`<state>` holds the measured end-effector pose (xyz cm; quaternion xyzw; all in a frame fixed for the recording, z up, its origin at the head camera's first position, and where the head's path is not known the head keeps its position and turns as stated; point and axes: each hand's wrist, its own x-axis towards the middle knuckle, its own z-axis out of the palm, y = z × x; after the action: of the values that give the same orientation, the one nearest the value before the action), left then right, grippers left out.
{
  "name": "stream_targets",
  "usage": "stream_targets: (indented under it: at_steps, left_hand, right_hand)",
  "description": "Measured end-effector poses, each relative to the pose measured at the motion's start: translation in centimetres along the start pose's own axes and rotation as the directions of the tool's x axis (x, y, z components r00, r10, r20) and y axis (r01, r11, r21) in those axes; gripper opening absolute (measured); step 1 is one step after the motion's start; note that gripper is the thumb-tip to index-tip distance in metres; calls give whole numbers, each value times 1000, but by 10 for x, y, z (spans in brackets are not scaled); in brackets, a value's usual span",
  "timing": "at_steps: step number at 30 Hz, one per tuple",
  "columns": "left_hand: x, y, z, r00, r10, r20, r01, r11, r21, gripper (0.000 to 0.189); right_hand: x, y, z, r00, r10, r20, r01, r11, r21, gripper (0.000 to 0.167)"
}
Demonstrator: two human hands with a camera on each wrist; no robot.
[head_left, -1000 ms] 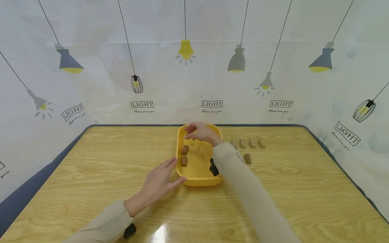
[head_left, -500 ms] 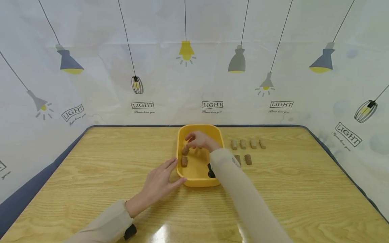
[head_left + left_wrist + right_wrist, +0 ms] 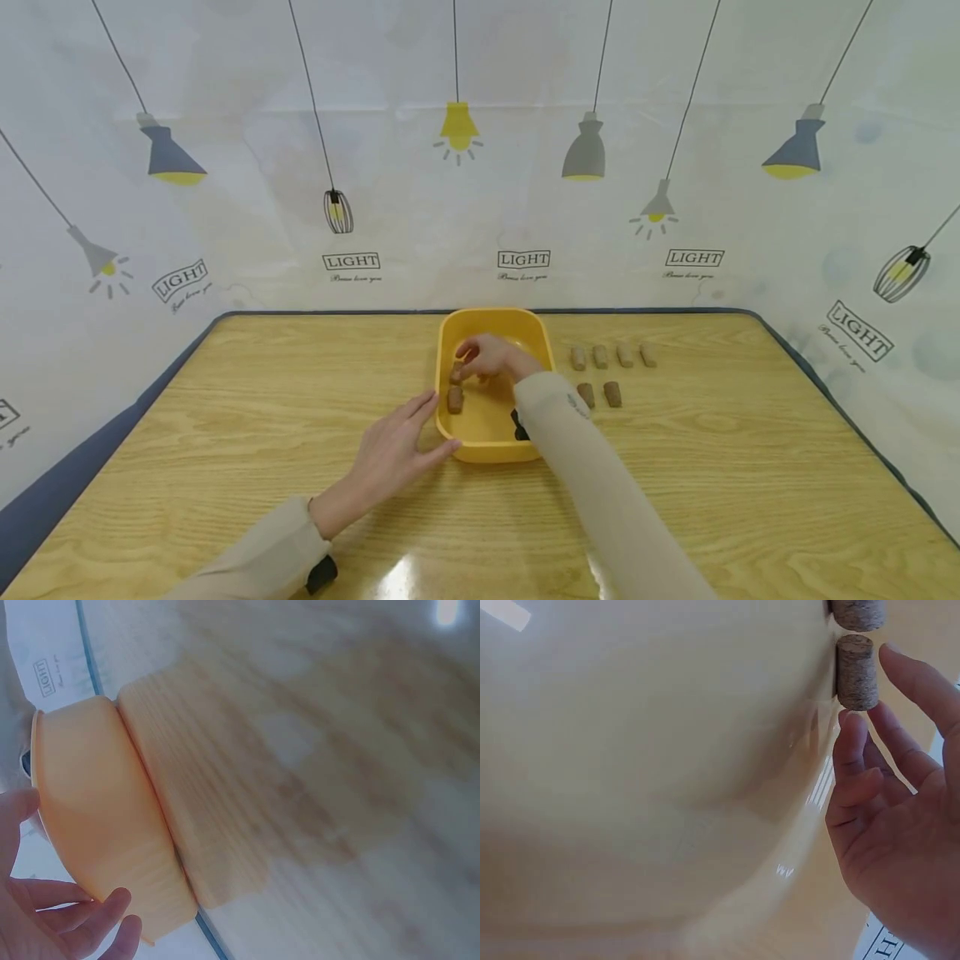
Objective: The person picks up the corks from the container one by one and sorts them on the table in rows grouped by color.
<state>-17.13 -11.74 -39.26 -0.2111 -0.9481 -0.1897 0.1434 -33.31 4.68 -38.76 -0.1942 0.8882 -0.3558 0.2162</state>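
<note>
A yellow plastic bin (image 3: 495, 451) stands on the table near its back edge. My left hand (image 3: 393, 450) rests against its near left corner with fingers spread; the left wrist view shows the fingertips along the rim. Inside the bin, two corks, a nearer one (image 3: 455, 400) and a farther one (image 3: 857, 673), lie end to end along the left wall. My right hand (image 3: 491, 358) reaches into the bin at the farther cork. In the right wrist view its fingertips (image 3: 855, 724) meet that cork's end, and the thumb stands slightly off its side.
To the right of the bin, several corks (image 3: 625, 355) form a back row on the wooden table (image 3: 300, 375). Two more, such as this cork (image 3: 612, 394), lie in front of them. A printed backdrop (image 3: 525, 208) rises behind the table.
My right hand has come down and toward me, from the bin's far end to the farther cork. The left hand keeps its place at the rim.
</note>
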Motion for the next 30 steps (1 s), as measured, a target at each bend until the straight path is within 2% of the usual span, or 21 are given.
stream_targets:
  at_steps: [5,15,21,25,30]
  left_hand:
    - [-1,0,0,1000,9,-10,-9,1000,4,71]
    - [0,-1,1,1000,7,-2,-7,1000,9,71]
    - [0,-1,2,1000,10,-14,-10,1000,6,71]
    - [0,-1,2,1000,6,-14,-6,1000,0,71]
    - [0,-1,2,1000,5,-18,-5,1000,-10,71]
  right_hand:
    - [3,1,2,1000,-16,4,16,997,-73,41]
    - [4,-1,6,999,-45,-23,41,987,-157,35]
    - [3,-1,4,999,-36,-35,31,992,-124,35]
    - [2,0,1,996,-68,-57,61,992,-112,36]
    - [-1,-2,-9,988,-135,-81,122,981,-151,34]
